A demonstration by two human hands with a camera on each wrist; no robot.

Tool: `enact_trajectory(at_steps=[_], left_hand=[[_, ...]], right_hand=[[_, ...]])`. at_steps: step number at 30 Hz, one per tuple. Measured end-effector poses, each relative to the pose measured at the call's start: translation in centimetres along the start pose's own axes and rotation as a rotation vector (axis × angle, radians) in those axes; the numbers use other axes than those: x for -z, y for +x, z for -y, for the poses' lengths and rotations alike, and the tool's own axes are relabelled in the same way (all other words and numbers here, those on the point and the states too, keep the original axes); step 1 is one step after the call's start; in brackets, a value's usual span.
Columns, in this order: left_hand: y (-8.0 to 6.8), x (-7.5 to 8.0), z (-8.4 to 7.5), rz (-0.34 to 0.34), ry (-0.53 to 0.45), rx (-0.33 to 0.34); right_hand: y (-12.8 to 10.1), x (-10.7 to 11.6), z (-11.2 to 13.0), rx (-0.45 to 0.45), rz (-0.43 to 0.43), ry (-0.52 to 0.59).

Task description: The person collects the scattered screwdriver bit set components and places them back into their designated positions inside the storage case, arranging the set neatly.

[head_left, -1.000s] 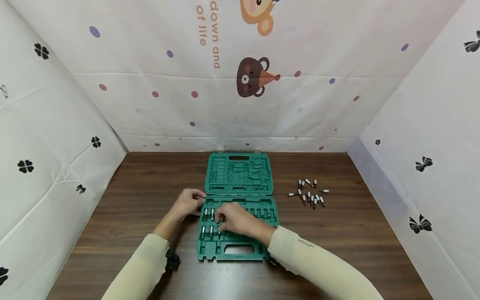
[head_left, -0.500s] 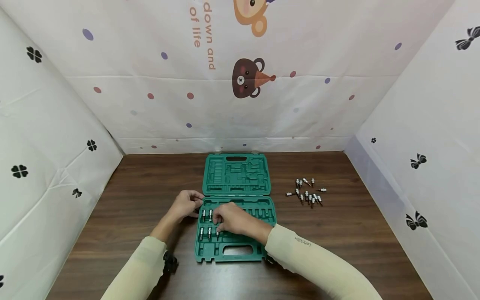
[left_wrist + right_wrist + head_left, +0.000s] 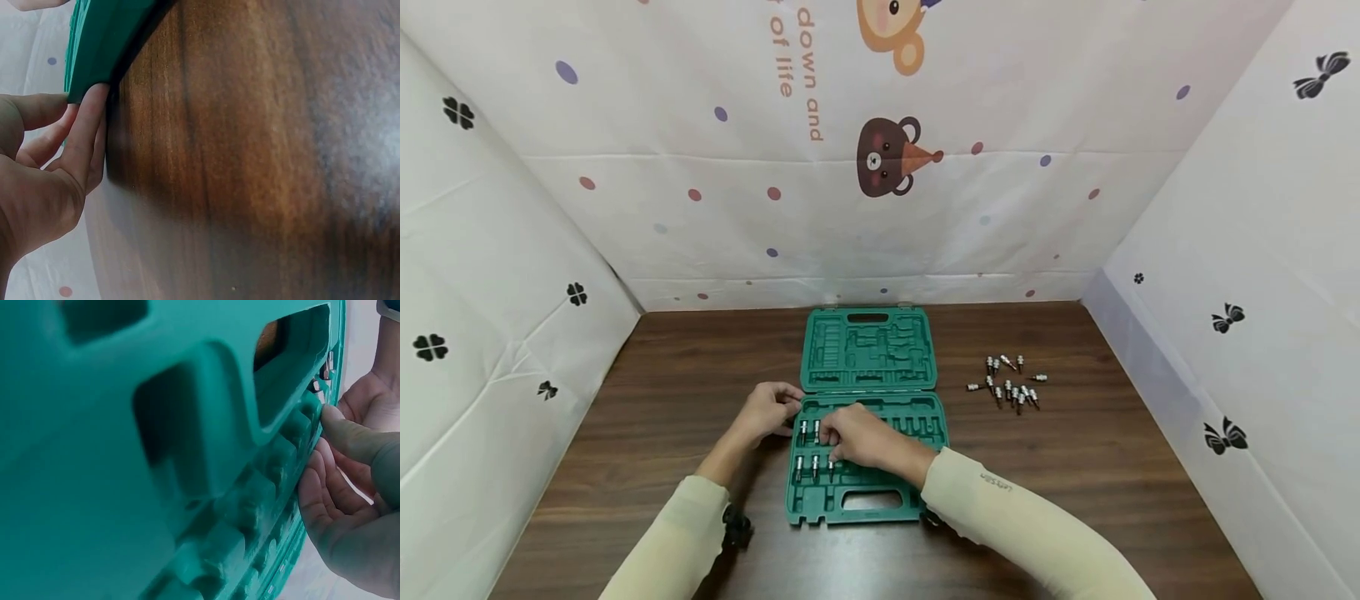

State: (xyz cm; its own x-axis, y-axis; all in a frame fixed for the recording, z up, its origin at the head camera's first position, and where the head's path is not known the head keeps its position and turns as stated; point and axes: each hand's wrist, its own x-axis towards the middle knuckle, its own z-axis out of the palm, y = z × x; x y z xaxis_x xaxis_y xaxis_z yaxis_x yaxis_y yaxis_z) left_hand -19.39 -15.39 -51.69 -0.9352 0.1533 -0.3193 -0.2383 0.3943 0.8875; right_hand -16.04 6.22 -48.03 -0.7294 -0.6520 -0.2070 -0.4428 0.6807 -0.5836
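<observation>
In the head view my left hand (image 3: pixel 767 408) pinches the left edge of a green socket-set case (image 3: pixel 793 492). The left wrist view shows its thumb (image 3: pixel 47 107) on one side of the rim and fingers on the other. My right hand (image 3: pixel 861 437) is over the case's lower half, fingers bent, thumb tip beside a silver bit socket (image 3: pixel 831 467) in the lower row. No socket shows between thumb and fingers; the fingertips are partly hidden. Two more bit sockets (image 3: pixel 816 467) lie left of it, and two others (image 3: pixel 803 431) fill upper slots.
The case's moulded lid (image 3: pixel 868 354) lies folded back behind. Several loose bit sockets (image 3: pixel 1015 393) are scattered right of the case on the brown wooden table (image 3: pixel 1037 467). Patterned white cloth (image 3: pixel 737 242) walls the back and sides.
The whole scene has shifted slightly left as the head camera turned. My left hand keeps its grip on the case; by the right thumb, slightly more of the bit socket's silver end shows.
</observation>
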Motion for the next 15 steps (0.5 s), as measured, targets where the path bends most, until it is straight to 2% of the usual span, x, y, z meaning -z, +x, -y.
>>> enact_trajectory(at_steps=[15], left_hand=[[-0.06,0.02,0.02,0.002,-0.002,-0.006]], right_hand=[[0.44,-0.06,-0.77,0.039,0.021,-0.012]])
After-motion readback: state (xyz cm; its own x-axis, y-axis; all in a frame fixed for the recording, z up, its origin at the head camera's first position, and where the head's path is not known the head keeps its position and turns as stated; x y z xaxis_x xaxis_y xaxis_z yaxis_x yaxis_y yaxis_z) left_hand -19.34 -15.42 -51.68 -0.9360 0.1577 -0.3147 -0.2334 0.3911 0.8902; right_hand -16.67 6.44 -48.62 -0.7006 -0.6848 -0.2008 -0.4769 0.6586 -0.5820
